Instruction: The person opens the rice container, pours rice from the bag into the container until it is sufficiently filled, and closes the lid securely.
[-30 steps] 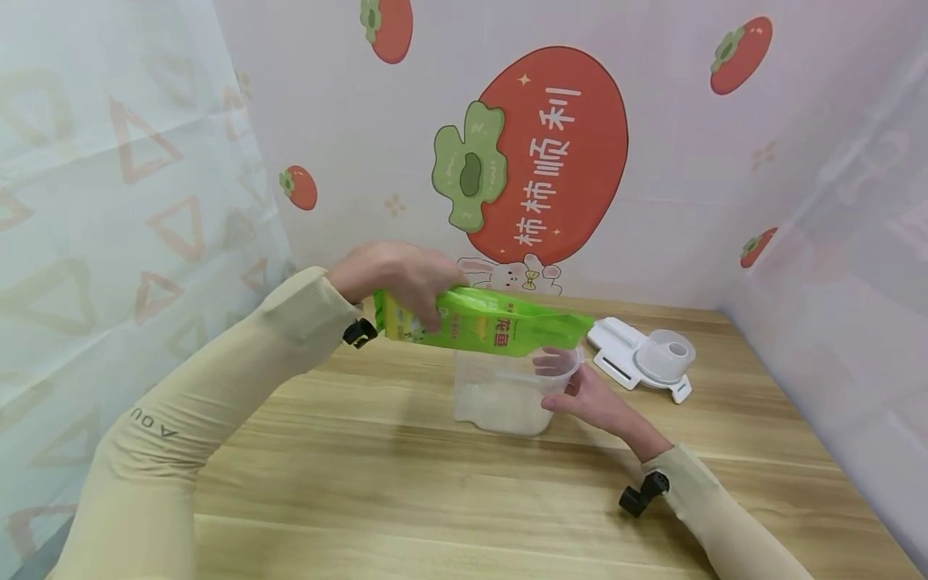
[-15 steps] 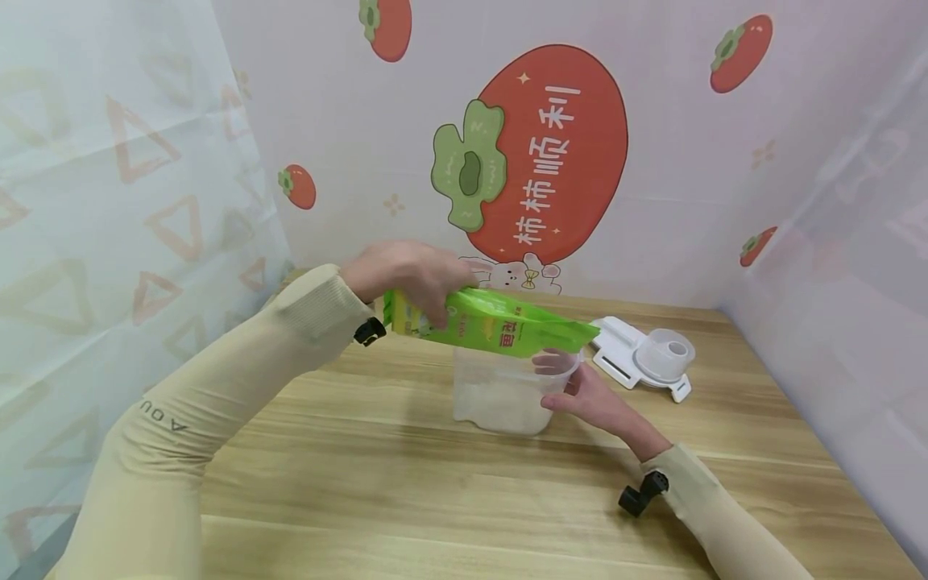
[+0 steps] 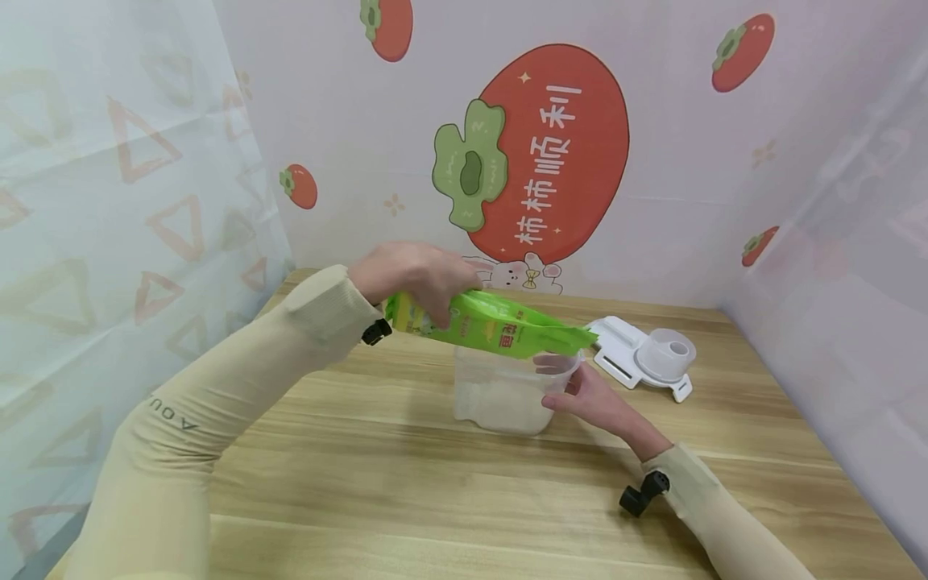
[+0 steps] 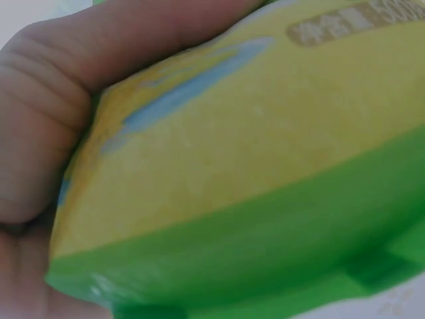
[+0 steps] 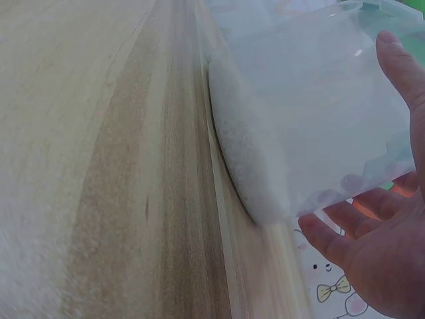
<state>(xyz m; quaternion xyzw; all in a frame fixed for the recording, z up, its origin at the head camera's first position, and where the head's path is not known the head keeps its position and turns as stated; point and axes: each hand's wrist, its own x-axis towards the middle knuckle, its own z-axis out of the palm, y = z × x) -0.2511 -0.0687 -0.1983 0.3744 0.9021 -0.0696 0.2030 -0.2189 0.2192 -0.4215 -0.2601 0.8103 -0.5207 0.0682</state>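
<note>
My left hand (image 3: pixel 420 278) grips a green and yellow printed plastic bag (image 3: pixel 500 326) from above, near its left end. The bag lies almost level, its right end dipping slightly over the top of a clear plastic container (image 3: pixel 500 395). White granular stuff (image 5: pixel 242 146) covers the container's bottom in the right wrist view. On the container's right side, my right hand (image 3: pixel 598 403) holds it with the thumb in front and the fingers behind. Up close in the left wrist view, the bag (image 4: pixel 232 153) fills most of the picture. The bag hides part of the container's rim.
A white lid (image 3: pixel 616 346) lies behind and right of the container, with a clear round cup (image 3: pixel 664 356) on it. Everything stands on a wood-grain table (image 3: pixel 406 499). Printed cloth walls (image 3: pixel 348 121) enclose its back and sides.
My left hand has moved slightly to the right along with the bag. The right hand and the container have stayed in place.
</note>
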